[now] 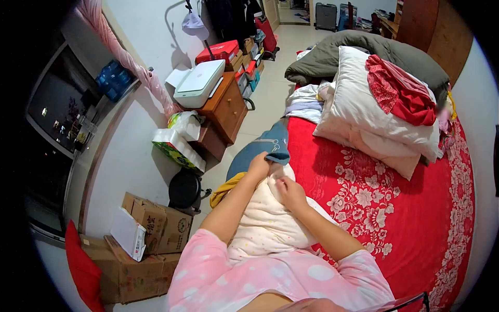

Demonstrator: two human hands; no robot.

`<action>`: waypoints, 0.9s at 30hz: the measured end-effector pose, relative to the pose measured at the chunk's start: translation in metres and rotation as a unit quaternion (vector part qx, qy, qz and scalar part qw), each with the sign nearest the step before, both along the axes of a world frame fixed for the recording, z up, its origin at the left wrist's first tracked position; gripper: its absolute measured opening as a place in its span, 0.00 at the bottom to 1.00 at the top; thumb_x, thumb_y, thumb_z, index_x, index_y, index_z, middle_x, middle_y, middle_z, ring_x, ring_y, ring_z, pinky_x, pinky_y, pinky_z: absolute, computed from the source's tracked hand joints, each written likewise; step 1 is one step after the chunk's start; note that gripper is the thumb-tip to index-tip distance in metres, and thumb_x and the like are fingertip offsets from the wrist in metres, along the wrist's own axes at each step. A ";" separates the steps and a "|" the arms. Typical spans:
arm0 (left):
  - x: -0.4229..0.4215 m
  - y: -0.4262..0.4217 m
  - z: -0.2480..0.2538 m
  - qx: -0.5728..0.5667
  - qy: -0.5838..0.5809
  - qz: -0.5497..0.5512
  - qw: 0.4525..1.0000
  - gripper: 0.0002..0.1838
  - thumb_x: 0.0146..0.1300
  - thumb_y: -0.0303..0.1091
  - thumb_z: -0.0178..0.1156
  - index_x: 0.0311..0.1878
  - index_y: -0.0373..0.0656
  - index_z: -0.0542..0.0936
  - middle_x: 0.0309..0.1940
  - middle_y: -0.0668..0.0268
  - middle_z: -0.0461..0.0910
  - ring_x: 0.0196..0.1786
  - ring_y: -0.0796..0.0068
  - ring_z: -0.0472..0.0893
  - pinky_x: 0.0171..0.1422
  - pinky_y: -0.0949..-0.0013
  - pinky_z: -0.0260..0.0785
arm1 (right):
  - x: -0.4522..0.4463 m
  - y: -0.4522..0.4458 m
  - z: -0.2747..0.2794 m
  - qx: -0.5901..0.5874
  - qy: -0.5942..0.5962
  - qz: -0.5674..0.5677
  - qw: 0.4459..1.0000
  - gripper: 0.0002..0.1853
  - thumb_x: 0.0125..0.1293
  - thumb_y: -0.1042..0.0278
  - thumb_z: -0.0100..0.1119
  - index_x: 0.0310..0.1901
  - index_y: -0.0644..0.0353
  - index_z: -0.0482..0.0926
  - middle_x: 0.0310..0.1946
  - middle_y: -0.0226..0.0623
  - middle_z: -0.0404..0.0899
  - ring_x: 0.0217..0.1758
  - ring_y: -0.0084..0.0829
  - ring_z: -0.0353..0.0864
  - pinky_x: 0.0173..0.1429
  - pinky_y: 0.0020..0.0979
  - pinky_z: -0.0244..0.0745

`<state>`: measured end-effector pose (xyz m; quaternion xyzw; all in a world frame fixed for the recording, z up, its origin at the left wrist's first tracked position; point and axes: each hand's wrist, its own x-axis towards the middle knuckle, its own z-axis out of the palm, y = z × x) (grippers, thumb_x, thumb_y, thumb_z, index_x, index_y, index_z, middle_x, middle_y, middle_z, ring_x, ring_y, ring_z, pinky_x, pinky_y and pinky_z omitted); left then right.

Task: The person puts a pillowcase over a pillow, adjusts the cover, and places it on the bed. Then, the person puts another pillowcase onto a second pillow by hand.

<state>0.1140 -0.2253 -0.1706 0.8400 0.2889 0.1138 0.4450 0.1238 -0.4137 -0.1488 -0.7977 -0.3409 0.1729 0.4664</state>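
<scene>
View: head; I look forward and down on both forearms, with a bed (306, 151) to the right.
Left hand: I see the left hand (259, 167) clamped on the folded edge of the teal cloth (262, 145); I cannot tell whether other fabric is caught with it.
Right hand: the right hand (292, 195) is just beside the left, fingers curled at the cream cloth (267, 223); blur prevents me from telling whether they pinch it.
Hand spacing: near each other, not touching.
Cream cloth: dotted, wrinkled, in front of my torso between the forearms; its upper end lies at the hands.
Teal cloth: beyond the cream cloth, at the bed's left edge; pale print on its face.
Yellow cloth: the yellow cloth (227, 189) shows left of the left forearm.
Bed: red cover with pale flowers; pillows (332, 115) are stacked on it, a red cloth (410, 109) over the top one, and a dark quilt (358, 44) behind.
Left wall: a printer (201, 83) on a wooden cabinet (226, 106); nearer to me, a black stool (184, 188).
Lower left: cardboard boxes (171, 229), with a white box (127, 235) leaning on them.
</scene>
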 end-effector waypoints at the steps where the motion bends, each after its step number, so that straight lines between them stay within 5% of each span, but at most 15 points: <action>1: -0.008 -0.010 0.004 -0.146 -0.083 0.030 0.985 0.09 0.64 0.26 0.51 0.44 0.36 0.77 0.42 0.54 0.81 0.46 0.63 0.81 0.48 0.64 0.74 | 0.007 0.001 -0.008 -0.010 0.057 -0.025 0.998 0.15 0.67 0.63 0.55 0.49 0.65 0.76 0.42 0.49 0.81 0.43 0.48 0.80 0.45 0.40 0.73; 2: -0.015 -0.016 0.004 -0.289 -0.164 0.059 0.941 0.07 0.64 0.23 0.51 0.44 0.36 0.76 0.40 0.57 0.81 0.45 0.68 0.81 0.47 0.67 0.74 | 0.014 0.000 -0.022 0.044 0.068 -0.054 0.995 0.15 0.66 0.62 0.56 0.48 0.64 0.75 0.41 0.51 0.81 0.44 0.47 0.80 0.46 0.42 0.72; 4: -0.019 -0.005 -0.018 -0.332 -0.252 -0.006 0.909 0.07 0.65 0.21 0.50 0.43 0.39 0.75 0.37 0.66 0.78 0.41 0.78 0.77 0.44 0.74 0.72 | 0.020 -0.001 -0.033 0.156 0.088 -0.112 0.977 0.17 0.63 0.63 0.61 0.47 0.65 0.74 0.34 0.47 0.80 0.41 0.42 0.81 0.45 0.39 0.73; 6: -0.037 -0.029 0.003 -0.238 -0.246 -0.027 0.939 0.05 0.67 0.29 0.51 0.43 0.41 0.75 0.39 0.65 0.80 0.41 0.79 0.77 0.43 0.72 0.73 | 0.027 0.002 -0.037 0.159 0.051 -0.132 0.977 0.23 0.58 0.67 0.67 0.51 0.65 0.70 0.40 0.46 0.75 0.46 0.39 0.77 0.49 0.37 0.73; 7: -0.045 -0.040 0.022 0.064 -0.185 -0.050 0.979 0.03 0.65 0.25 0.51 0.39 0.43 0.74 0.35 0.69 0.78 0.37 0.80 0.76 0.42 0.72 0.73 | 0.028 0.004 -0.035 0.171 -0.001 -0.138 0.976 0.25 0.56 0.67 0.68 0.52 0.65 0.69 0.44 0.47 0.73 0.48 0.40 0.76 0.51 0.37 0.73; 10: -0.050 -0.069 0.060 -0.318 -0.262 -0.023 0.911 0.03 0.63 0.28 0.56 0.39 0.43 0.73 0.33 0.71 0.77 0.35 0.80 0.75 0.41 0.74 0.71 | 0.038 0.007 -0.012 0.182 -0.148 -0.108 0.966 0.34 0.51 0.70 0.70 0.59 0.64 0.64 0.54 0.49 0.67 0.56 0.44 0.71 0.58 0.37 0.71; 11: -0.052 -0.075 0.076 -0.507 -0.282 -0.009 0.814 0.08 0.60 0.28 0.61 0.40 0.43 0.73 0.33 0.71 0.78 0.35 0.82 0.75 0.40 0.75 0.70 | 0.038 0.008 -0.001 0.205 -0.138 -0.086 0.965 0.35 0.50 0.71 0.71 0.60 0.64 0.64 0.53 0.49 0.67 0.57 0.45 0.71 0.59 0.37 0.70; 13: -0.063 -0.091 0.103 -0.216 -0.268 -0.080 0.935 0.08 0.60 0.28 0.61 0.41 0.43 0.74 0.33 0.71 0.79 0.35 0.83 0.75 0.40 0.76 0.69 | 0.031 0.003 0.034 0.244 -0.092 -0.048 0.964 0.35 0.49 0.74 0.67 0.61 0.61 0.65 0.53 0.48 0.68 0.58 0.45 0.71 0.61 0.36 0.68; 15: -0.068 -0.095 0.115 -0.016 -0.238 -0.136 0.962 0.09 0.60 0.27 0.61 0.43 0.42 0.74 0.33 0.70 0.79 0.36 0.84 0.75 0.41 0.77 0.68 | 0.045 0.004 0.037 0.271 -0.142 -0.064 0.950 0.31 0.50 0.76 0.64 0.59 0.61 0.68 0.52 0.47 0.70 0.58 0.45 0.72 0.62 0.36 0.68; 18: -0.050 -0.087 0.081 -0.079 -0.230 -0.173 0.954 0.13 0.56 0.29 0.65 0.43 0.42 0.74 0.33 0.69 0.79 0.37 0.85 0.74 0.42 0.77 0.68 | 0.061 0.003 0.027 0.293 -0.185 -0.104 0.932 0.20 0.53 0.78 0.56 0.50 0.63 0.74 0.49 0.44 0.73 0.56 0.43 0.73 0.62 0.35 0.68; 21: -0.040 -0.077 0.051 0.093 -0.194 -0.202 0.956 0.19 0.53 0.31 0.66 0.48 0.43 0.73 0.35 0.57 0.81 0.40 0.60 0.81 0.44 0.66 0.71 | 0.073 -0.005 -0.003 0.260 -0.221 -0.132 0.930 0.14 0.55 0.78 0.54 0.44 0.62 0.76 0.44 0.44 0.76 0.53 0.40 0.75 0.59 0.34 0.68; 23: -0.037 -0.078 0.031 0.170 -0.079 -0.207 0.960 0.22 0.52 0.24 0.62 0.52 0.42 0.70 0.39 0.50 0.80 0.44 0.46 0.79 0.45 0.53 0.71 | 0.096 -0.009 -0.070 0.280 0.134 -0.143 0.940 0.11 0.56 0.78 0.55 0.42 0.62 0.76 0.39 0.42 0.78 0.46 0.39 0.76 0.53 0.34 0.69; 24: -0.036 -0.078 0.022 0.169 -0.030 -0.200 0.965 0.24 0.51 0.26 0.64 0.52 0.43 0.70 0.39 0.49 0.80 0.45 0.45 0.79 0.45 0.53 0.71 | 0.099 -0.012 -0.091 0.278 0.310 -0.140 0.898 0.09 0.57 0.78 0.55 0.41 0.62 0.76 0.36 0.41 0.78 0.43 0.38 0.77 0.50 0.33 0.70; 27: -0.036 -0.071 0.002 0.173 0.032 -0.185 0.967 0.29 0.47 0.29 0.68 0.54 0.45 0.69 0.42 0.50 0.78 0.47 0.45 0.78 0.48 0.53 0.71 | 0.073 -0.030 -0.098 0.169 0.079 -0.078 0.979 0.07 0.58 0.77 0.56 0.39 0.63 0.77 0.30 0.37 0.78 0.35 0.31 0.75 0.43 0.32 0.70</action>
